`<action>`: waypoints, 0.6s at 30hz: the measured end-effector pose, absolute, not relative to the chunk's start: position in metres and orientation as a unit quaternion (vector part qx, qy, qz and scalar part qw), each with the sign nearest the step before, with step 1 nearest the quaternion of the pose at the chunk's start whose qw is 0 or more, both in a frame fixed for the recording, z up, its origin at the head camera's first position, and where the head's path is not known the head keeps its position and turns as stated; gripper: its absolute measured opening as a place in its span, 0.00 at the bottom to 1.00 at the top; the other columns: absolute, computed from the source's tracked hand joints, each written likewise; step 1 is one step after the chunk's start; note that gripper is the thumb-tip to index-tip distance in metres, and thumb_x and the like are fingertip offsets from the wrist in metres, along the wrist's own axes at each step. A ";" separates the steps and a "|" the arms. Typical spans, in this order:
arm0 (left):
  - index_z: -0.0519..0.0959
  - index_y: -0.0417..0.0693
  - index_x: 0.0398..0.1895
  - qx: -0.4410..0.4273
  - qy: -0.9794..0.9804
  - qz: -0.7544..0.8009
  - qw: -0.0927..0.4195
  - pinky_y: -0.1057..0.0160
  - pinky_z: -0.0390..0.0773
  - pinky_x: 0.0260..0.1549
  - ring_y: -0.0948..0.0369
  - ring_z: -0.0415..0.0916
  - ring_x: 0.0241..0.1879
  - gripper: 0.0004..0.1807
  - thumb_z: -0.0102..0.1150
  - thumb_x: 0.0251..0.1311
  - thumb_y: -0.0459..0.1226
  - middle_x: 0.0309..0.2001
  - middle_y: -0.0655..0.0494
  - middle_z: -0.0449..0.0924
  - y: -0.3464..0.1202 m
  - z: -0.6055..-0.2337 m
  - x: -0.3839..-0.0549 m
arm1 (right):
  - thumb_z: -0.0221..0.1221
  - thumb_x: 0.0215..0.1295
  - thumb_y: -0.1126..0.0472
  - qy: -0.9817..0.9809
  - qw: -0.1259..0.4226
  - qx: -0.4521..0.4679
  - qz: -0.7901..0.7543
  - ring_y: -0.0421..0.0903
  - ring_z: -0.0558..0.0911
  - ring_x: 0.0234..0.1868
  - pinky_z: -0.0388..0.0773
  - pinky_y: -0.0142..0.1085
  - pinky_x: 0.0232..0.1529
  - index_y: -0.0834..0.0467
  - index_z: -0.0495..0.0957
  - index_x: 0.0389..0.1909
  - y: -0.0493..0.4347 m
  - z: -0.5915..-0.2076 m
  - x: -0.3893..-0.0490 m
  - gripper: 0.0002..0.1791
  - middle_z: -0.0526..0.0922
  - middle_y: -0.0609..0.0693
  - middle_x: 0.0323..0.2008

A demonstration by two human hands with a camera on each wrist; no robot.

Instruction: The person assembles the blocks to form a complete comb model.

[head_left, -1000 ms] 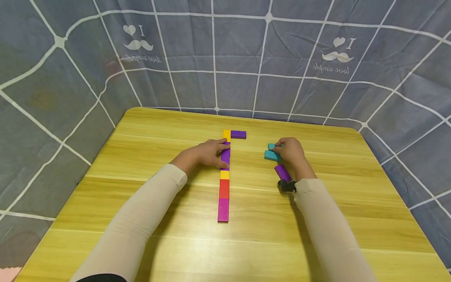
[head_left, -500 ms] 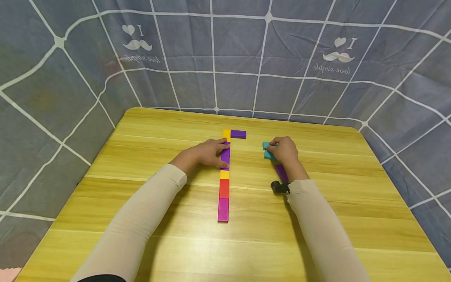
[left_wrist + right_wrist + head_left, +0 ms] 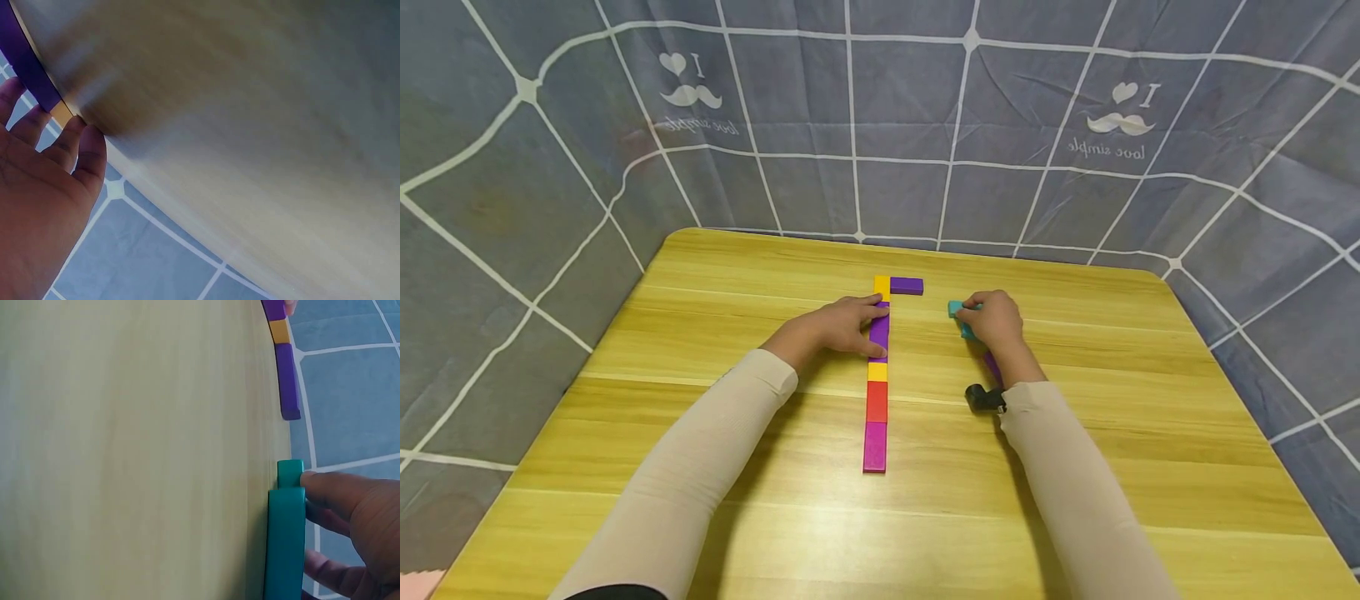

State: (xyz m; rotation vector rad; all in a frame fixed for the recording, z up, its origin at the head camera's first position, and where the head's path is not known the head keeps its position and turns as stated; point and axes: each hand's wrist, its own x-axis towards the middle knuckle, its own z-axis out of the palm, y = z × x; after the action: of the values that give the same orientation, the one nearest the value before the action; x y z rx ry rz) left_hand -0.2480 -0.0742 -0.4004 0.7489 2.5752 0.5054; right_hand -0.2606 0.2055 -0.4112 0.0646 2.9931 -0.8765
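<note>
On the wooden table lies a straight row of flat coloured blocks. My left hand rests on its purple part, fingertips along the blocks and thumb lower down. Yellow blocks border the purple part at either end. To the right, my right hand pinches a small teal block between thumb and fingers. A second, longer teal block lies beside it, partly hidden by that hand in the head view. Another purple block meets the row's far end at a right angle.
Nearer the front, the row continues with a red block and a magenta block. One loose purple block lies mostly hidden under the right wrist. A grey checked curtain hangs behind the table.
My right hand has slid left with the small teal block, past the end of the longer teal one, and now covers more of the loose purple block. The left hand stays put.
</note>
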 end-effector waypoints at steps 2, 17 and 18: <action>0.57 0.53 0.78 0.270 0.923 0.181 0.203 0.51 0.50 0.73 0.48 0.43 0.77 0.48 0.66 0.58 0.56 0.80 0.53 0.44 -0.075 -0.401 -0.249 | 0.62 0.67 0.53 0.958 0.011 0.022 -0.287 0.58 0.79 0.45 0.75 0.50 0.44 0.59 0.86 0.45 0.203 -0.411 -0.261 0.15 0.85 0.58 0.46; 0.57 0.52 0.78 0.275 0.922 0.182 0.204 0.50 0.50 0.72 0.47 0.43 0.77 0.48 0.66 0.58 0.56 0.80 0.53 0.44 -0.075 -0.402 -0.250 | 0.64 0.66 0.55 0.948 -0.001 0.010 -0.319 0.62 0.78 0.53 0.76 0.54 0.50 0.59 0.87 0.45 0.193 -0.418 -0.262 0.14 0.84 0.59 0.51; 0.57 0.52 0.78 0.276 0.922 0.181 0.203 0.50 0.50 0.72 0.47 0.43 0.77 0.48 0.66 0.58 0.56 0.80 0.53 0.44 -0.075 -0.402 -0.250 | 0.63 0.66 0.55 0.948 -0.001 0.008 -0.319 0.63 0.78 0.53 0.75 0.55 0.50 0.59 0.87 0.46 0.193 -0.418 -0.262 0.14 0.83 0.59 0.51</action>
State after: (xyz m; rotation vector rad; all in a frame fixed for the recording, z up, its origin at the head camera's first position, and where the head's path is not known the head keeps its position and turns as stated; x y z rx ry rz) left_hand -0.2501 -0.0750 -0.4019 0.7696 2.5720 0.5049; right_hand -0.2616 0.1929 -0.4177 0.0243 2.9798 -1.0026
